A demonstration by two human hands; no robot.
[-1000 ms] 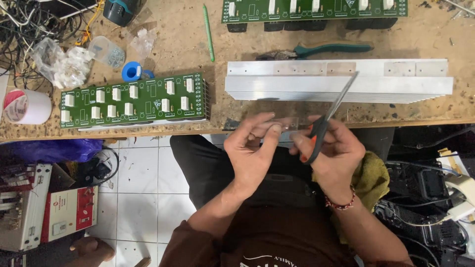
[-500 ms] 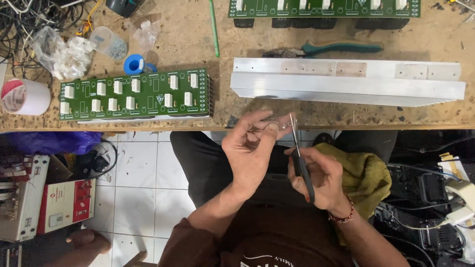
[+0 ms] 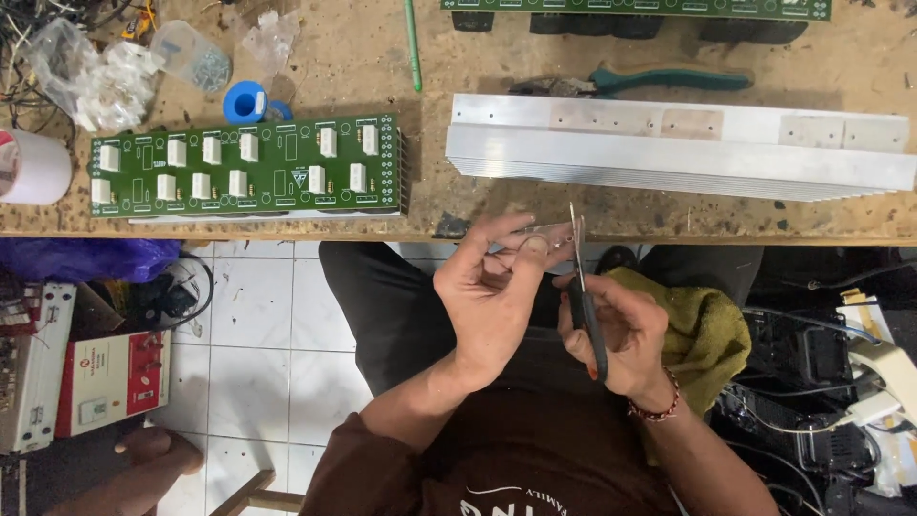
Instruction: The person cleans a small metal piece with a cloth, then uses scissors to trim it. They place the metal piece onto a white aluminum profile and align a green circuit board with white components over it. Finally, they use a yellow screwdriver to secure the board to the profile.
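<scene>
Left hand (image 3: 492, 296) at frame centre, grip pinched on a small clear strip (image 3: 544, 232), possibly plastic film, too thin to tell for sure. Right hand (image 3: 621, 334) just right of it, grip clamped round black-handled scissors (image 3: 581, 287), blades pointing up and touching the strip's right end. Both held over the lap, just below the worktop (image 3: 315, 48) edge. Green circuit board (image 3: 248, 167) with white parts at upper left. Long aluminium heatsink (image 3: 678, 148) at upper right, green-handled pliers (image 3: 640, 80) above it. Blue tape roll (image 3: 245, 101) above the board. Yellow-green cloth (image 3: 702, 330) on the thigh, right of centre.
</scene>
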